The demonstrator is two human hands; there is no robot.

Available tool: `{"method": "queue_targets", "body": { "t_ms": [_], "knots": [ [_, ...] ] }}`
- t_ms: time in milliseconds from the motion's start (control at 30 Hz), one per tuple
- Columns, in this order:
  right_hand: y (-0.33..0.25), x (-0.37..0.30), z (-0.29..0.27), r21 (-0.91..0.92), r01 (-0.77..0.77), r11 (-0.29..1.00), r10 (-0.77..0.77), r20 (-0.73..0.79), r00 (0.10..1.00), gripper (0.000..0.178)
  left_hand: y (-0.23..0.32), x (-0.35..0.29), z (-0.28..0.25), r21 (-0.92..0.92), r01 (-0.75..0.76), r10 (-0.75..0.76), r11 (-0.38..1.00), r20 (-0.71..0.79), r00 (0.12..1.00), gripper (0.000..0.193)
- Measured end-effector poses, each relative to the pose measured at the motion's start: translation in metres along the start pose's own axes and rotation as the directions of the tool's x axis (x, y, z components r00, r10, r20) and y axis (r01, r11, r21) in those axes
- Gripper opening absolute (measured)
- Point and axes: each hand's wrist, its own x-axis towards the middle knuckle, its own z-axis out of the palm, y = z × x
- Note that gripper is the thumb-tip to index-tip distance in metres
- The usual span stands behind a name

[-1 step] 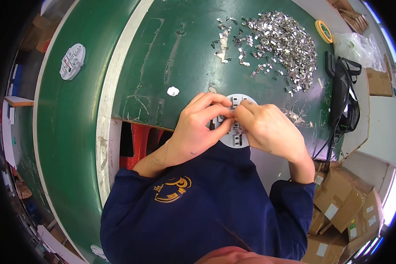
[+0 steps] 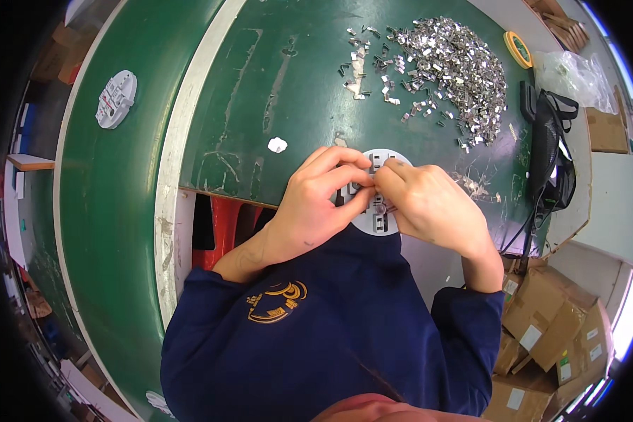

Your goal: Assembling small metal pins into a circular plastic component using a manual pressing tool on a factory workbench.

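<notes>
- Head view: the left hand (image 2: 316, 204) and the right hand (image 2: 429, 207) are brought together, fingertips touching, over a white round plastic disc with slots (image 2: 381, 224).
- The disc is held at the near edge of the green worn table top (image 2: 260, 91), just in front of the person's dark blue sweater (image 2: 344, 330).
- The left fingers are curled over the disc and clamp it. The right fingertips are bunched and pressed on its middle.
- Whether a small part is pinched there cannot be told, because it is hidden by the fingers.
- No blur is seen on the hands, so a move just made cannot be read.
- A pile of small shiny metal clips (image 2: 450, 63) lies well apart, at the far side.
- A second white disc (image 2: 116, 98) lies far to the left.
</notes>
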Motion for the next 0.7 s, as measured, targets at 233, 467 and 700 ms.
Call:
{"method": "queue_targets", "body": {
  "t_ms": [233,467,700],
  "knots": [
    [0.006,-0.006,0.002,0.102,-0.042,0.994,0.048,-0.057,0.997,0.020,-0.003,-0.003,-0.008,-0.012,-0.013,0.014,1.000,0.091,0.996,0.046],
    [0.005,-0.009,0.005,0.171,-0.085,0.982,0.099,-0.075,0.992,0.016,0.004,-0.006,-0.012,0.135,-0.049,0.017,0.990,0.231,0.973,0.086],
    [0.003,-0.005,0.017,0.063,-0.016,0.998,0.026,-0.161,0.987,0.012,0.000,-0.004,-0.010,0.135,-0.072,0.031,0.988,0.281,0.959,0.095]
  ]
}}
